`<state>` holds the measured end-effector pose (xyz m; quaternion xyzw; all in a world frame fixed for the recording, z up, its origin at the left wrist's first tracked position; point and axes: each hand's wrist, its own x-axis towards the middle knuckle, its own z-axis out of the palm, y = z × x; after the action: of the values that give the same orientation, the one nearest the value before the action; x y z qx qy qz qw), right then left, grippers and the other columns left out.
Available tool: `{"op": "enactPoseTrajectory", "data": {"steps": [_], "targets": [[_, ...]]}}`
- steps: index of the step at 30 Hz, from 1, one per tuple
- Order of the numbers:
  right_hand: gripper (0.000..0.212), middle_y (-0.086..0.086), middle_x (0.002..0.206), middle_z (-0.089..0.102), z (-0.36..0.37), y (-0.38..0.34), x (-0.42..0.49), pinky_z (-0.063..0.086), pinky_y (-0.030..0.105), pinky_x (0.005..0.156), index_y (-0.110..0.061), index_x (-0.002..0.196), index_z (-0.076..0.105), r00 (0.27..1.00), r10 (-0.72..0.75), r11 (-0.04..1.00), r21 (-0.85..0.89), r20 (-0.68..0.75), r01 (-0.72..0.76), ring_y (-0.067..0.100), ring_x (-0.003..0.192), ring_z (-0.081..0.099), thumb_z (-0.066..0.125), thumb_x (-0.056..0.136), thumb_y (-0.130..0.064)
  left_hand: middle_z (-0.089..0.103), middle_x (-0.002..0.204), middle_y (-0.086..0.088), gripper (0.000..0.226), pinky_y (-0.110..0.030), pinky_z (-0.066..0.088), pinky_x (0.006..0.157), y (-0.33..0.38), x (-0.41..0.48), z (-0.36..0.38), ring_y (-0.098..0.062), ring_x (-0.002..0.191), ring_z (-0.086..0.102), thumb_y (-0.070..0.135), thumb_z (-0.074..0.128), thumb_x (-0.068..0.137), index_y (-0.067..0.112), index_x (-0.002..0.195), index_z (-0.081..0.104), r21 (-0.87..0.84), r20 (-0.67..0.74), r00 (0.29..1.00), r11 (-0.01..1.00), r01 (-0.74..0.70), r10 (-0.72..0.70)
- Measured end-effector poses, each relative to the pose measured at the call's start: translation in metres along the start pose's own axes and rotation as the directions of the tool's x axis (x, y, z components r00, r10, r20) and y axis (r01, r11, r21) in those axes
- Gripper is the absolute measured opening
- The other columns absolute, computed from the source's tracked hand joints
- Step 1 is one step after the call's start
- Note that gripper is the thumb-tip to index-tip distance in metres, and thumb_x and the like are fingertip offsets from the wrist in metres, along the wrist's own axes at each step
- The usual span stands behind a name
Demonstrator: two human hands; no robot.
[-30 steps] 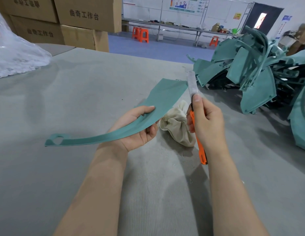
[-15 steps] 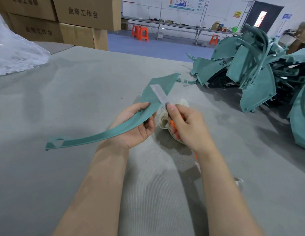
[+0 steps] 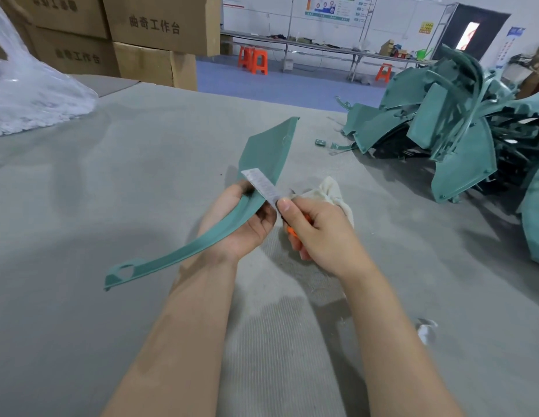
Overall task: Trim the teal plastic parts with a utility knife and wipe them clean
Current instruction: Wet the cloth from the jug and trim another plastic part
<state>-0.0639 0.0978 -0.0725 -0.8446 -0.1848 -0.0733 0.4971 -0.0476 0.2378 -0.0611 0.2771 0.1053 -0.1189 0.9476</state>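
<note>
The left hand (image 3: pixel 244 224) grips a long curved teal plastic part (image 3: pixel 263 158) at its middle. The fingers (image 3: pixel 241 189) curl over its far edge and the thumb sits on the near side. From that grip the part's wide end rises toward one o'clock. Its narrow tail, with a cut-out hole, runs down toward eight o'clock, above the grey felt table (image 3: pixel 112 182). The right hand (image 3: pixel 319 233) is wrapped around the orange handle of a utility knife (image 3: pixel 262 183), thumb tip pressed at the blade's base. The extended blade points toward eleven o'clock and lies across the part, just beside the left fingertips. A cream cloth (image 3: pixel 333 192) lies on the table at one o'clock of the right hand. A pile of teal parts (image 3: pixel 442 130) stands at two o'clock, well apart. Cardboard boxes (image 3: pixel 160 28) are stacked at eleven o'clock.
</note>
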Motion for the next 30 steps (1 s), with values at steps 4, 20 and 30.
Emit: {"op": "enactPoseTrajectory", "data": {"steps": [4,20,30], "targets": [[0.043,-0.009,0.046,0.050,0.006,-0.004,-0.002,0.040,0.018,0.041,-0.023,0.059,0.052,0.996,0.010,1.000,0.004,0.094,-0.011,0.006,0.040,0.048,0.050,0.099,-0.039,0.061,0.061,-0.004,0.033,-0.018,0.049,0.046,0.000,0.002,-0.001,-0.013,0.048,0.060,0.005,0.053,0.089,0.005,0.058,0.067,-0.087,0.023,0.999,0.995,-0.043,0.046],[0.041,0.002,0.052,0.056,-0.005,-0.027,-0.012,0.043,0.021,0.045,-0.015,0.071,0.060,0.886,0.103,0.964,0.174,0.451,-0.201,0.011,0.042,0.049,0.046,0.100,-0.041,0.061,0.073,-0.008,0.012,-0.016,0.046,0.042,0.001,0.010,-0.002,-0.008,0.041,0.055,0.020,0.051,0.098,0.014,0.096,0.061,-0.104,-0.157,0.958,0.961,-0.258,0.240],[0.032,0.006,0.080,0.075,-0.010,-0.012,-0.007,0.042,0.020,0.044,-0.012,0.096,0.065,0.893,0.264,0.923,0.172,0.364,-0.343,0.014,0.049,0.053,0.070,0.086,-0.042,0.062,0.092,-0.002,0.026,-0.024,0.050,0.069,-0.011,0.014,0.001,-0.019,0.086,0.059,0.034,0.042,0.102,0.013,0.098,0.056,0.387,-0.285,0.717,0.761,-0.521,0.636]]}}
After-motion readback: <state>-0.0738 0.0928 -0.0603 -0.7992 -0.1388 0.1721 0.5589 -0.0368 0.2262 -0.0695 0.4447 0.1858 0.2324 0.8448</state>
